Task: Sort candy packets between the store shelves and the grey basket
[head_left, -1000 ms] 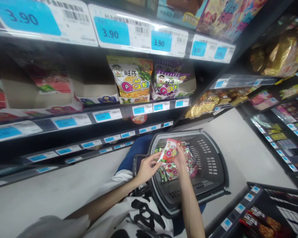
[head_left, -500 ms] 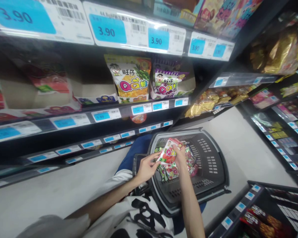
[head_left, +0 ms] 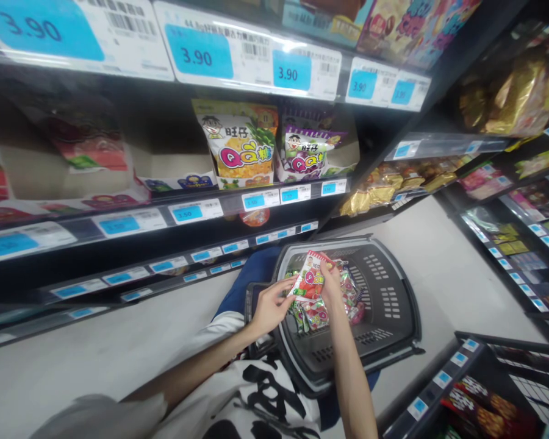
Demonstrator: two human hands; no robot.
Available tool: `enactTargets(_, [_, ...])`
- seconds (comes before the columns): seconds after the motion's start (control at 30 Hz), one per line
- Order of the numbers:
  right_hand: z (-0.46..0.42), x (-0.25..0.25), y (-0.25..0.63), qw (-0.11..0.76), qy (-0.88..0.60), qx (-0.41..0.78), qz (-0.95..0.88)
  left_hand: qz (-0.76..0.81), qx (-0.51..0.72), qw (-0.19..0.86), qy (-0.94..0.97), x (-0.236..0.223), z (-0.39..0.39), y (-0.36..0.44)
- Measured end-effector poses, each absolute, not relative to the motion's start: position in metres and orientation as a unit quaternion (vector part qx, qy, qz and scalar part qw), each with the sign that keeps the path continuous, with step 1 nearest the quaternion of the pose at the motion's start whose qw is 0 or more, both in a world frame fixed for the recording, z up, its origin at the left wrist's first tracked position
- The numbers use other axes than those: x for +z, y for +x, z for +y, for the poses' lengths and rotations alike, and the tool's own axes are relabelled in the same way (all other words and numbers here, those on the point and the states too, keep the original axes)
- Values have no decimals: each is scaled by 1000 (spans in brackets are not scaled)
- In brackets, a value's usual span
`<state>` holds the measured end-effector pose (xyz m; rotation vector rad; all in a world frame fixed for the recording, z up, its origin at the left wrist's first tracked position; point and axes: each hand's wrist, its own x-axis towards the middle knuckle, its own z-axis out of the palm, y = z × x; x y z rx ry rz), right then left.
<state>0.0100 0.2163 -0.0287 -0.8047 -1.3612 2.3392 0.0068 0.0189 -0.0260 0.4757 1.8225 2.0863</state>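
Observation:
Between my two hands is a red and white gummy candy bag (head_left: 310, 281), held over the black shopping basket (head_left: 396, 280). My left hand (head_left: 271, 308) pinches the bag's lower left edge. On the bag's right side, my right hand (head_left: 332, 285) is closed with the thumb over its front. More shiny candy bags (head_left: 318, 317) lie in the basket underneath, partly hidden by the held bag and my right forearm.
On the shelf ahead stand a yellow gummy bag (head_left: 242, 146) and a purple gummy bag (head_left: 304, 152) in cardboard trays. Gold-wrapped packs (head_left: 370, 194) fill a shelf to the right. A lower rack with red snack packs (head_left: 478, 405) is at bottom right. Shelf edges carry price tags (head_left: 194, 210).
The held candy bag has tilted slightly and risen a little, so its front shows more fully. Both hands keep their grip on it. The basket and shelves look the same.

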Motion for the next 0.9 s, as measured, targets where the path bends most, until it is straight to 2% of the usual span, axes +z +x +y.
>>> enactTargets(0.9, [215,-20,7,135,-303,806,-490,656,717,140,192,-16,19,5])
